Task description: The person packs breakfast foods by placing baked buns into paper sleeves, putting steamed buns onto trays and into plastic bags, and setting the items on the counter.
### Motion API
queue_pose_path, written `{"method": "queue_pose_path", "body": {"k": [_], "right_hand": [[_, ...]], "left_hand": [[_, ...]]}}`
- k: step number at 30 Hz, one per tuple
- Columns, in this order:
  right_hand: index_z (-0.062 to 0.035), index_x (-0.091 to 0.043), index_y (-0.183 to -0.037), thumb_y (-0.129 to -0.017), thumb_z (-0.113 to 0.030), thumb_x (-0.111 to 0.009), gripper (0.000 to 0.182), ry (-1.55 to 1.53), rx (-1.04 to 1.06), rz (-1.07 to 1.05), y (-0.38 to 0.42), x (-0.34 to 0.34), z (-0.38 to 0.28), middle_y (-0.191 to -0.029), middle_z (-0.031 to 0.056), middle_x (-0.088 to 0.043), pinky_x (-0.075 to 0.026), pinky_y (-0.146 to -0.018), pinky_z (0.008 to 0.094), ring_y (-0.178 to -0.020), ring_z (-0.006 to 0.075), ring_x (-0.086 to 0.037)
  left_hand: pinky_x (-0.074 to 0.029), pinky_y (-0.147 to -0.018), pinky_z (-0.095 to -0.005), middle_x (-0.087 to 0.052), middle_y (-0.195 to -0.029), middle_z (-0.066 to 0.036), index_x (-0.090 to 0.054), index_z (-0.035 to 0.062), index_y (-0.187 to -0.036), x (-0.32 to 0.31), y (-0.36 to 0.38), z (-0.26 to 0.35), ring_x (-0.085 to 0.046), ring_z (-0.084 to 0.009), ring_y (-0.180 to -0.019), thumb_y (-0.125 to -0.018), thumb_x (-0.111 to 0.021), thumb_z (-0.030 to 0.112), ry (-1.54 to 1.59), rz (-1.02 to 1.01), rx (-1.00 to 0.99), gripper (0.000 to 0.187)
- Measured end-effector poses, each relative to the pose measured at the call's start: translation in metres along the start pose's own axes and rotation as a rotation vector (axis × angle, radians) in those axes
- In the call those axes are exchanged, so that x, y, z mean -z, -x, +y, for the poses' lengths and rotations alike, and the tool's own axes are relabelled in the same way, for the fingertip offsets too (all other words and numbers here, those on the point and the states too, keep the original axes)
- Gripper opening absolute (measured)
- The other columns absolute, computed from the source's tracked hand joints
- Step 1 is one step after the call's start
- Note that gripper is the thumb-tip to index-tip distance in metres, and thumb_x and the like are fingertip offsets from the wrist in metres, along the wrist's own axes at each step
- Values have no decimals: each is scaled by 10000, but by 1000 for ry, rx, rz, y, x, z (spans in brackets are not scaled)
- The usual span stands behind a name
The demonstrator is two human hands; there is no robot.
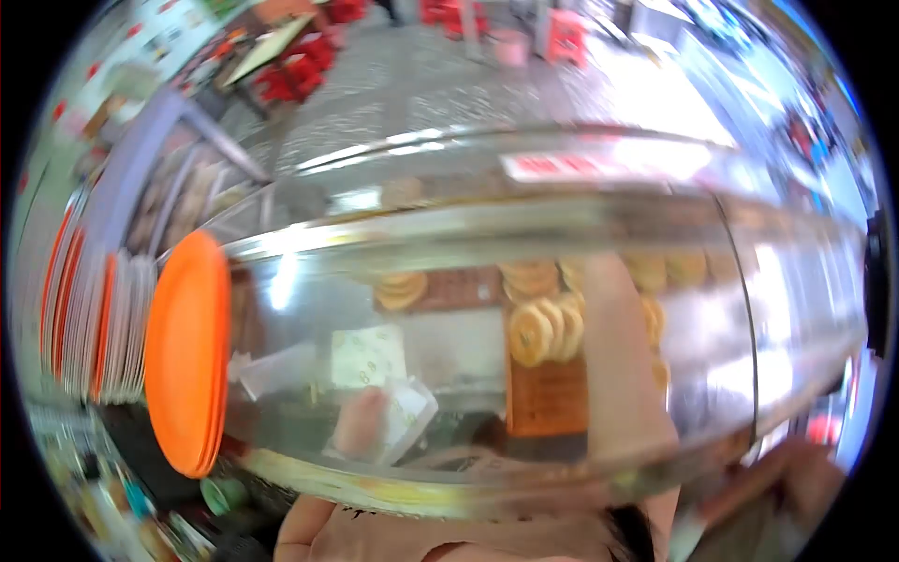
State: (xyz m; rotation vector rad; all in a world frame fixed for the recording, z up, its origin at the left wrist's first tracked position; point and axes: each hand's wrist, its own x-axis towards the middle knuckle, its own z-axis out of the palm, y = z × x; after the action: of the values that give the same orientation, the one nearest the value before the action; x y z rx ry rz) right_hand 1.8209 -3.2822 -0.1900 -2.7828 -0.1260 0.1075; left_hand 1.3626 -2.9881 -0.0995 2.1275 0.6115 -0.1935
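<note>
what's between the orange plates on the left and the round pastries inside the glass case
In the head view, between the orange plates and the pastries lie white paper bags and a hand, blurred, behind the glass case.

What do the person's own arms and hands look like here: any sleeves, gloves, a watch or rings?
Both are seen blurred through the curved glass case. The right forearm is bare along its visible length, with no sleeve, watch or band showing. The left hand has no glove. Rings or finer marks are too blurred to tell.
</note>
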Motion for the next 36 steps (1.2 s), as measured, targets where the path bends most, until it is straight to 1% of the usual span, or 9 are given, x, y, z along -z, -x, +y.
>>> {"method": "queue_pose_path", "body": {"k": [1,4,10,19,21,25,27,34,36], "right_hand": [[-85,-632,-988,-891,-246,-508,225,15,18,-23,-1,-5,-3,-825,65,-649,-502,-665,294,-741,168,-633],[-81,-628,-995,-887,-240,-515,224,46,39,-69,0,-6,-6,-840,65,-647,-500,-674,290,-752,165,-630],[-72,-621,-1010,-879,-230,-530,225,85,51,-112,0,-1,-15,-870,65,-643,-496,-692,281,-776,160,-626],[-59,-610,-1032,-867,-215,-552,235,50,76,-103,15,-3,16,-914,65,-637,-489,-718,268,-811,151,-619],[-56,-607,-1037,-864,-212,-557,238,35,67,-98,17,-4,24,-924,65,-636,-488,-723,265,-819,149,-617],[-50,-602,-1047,-859,-205,-566,246,17,56,-95,27,-6,33,-944,65,-633,-485,-735,259,-835,145,-614],[-47,-600,-1052,-856,-201,-571,251,12,46,-89,40,-4,40,-954,65,-632,-484,-741,256,-842,143,-612],[-37,-591,-1069,-846,-189,-588,270,33,21,-58,39,-2,34,-989,65,-627,-479,-761,245,-870,137,-607],[-34,-589,-1074,-844,-186,-593,276,36,11,-50,37,-4,31,-999,65,-626,-477,-767,242,-878,135,-605]], "left_hand": [[-431,-634,-352,-566,-718,-145,-567,5,-876,0,1,4,-542,-206,-667,-933,-496,218,31,91,12,232],[-434,-661,-347,-568,-744,-150,-566,10,-882,-6,8,9,-541,-219,-685,-933,-500,237,89,68,115,242],[-435,-625,-362,-574,-708,-142,-577,22,-902,-9,5,8,-540,-236,-643,-934,-502,263,-14,89,44,255],[-403,-555,-340,-508,-634,-104,-568,33,-887,-6,-6,34,-455,-175,-586,-934,-497,234,5,5,204,218],[-399,-558,-335,-507,-629,-104,-563,32,-879,-10,-19,21,-453,-180,-587,-930,-495,203,30,39,20,191],[-404,-566,-338,-516,-643,-133,-559,26,-874,-24,-34,34,-463,-197,-589,-928,-500,199,96,-3,52,190],[-409,-575,-345,-511,-660,-161,-555,21,-876,-28,-37,35,-468,-226,-590,-927,-503,195,-7,38,-92,189],[-421,-600,-371,-523,-699,-175,-551,15,-844,-38,-44,40,-510,-307,-633,-899,-536,147,19,-10,-168,144],[-435,-639,-402,-544,-764,-181,-550,7,-826,-37,-54,37,-544,-354,-718,-867,-557,119,-154,126,-505,120]]}}
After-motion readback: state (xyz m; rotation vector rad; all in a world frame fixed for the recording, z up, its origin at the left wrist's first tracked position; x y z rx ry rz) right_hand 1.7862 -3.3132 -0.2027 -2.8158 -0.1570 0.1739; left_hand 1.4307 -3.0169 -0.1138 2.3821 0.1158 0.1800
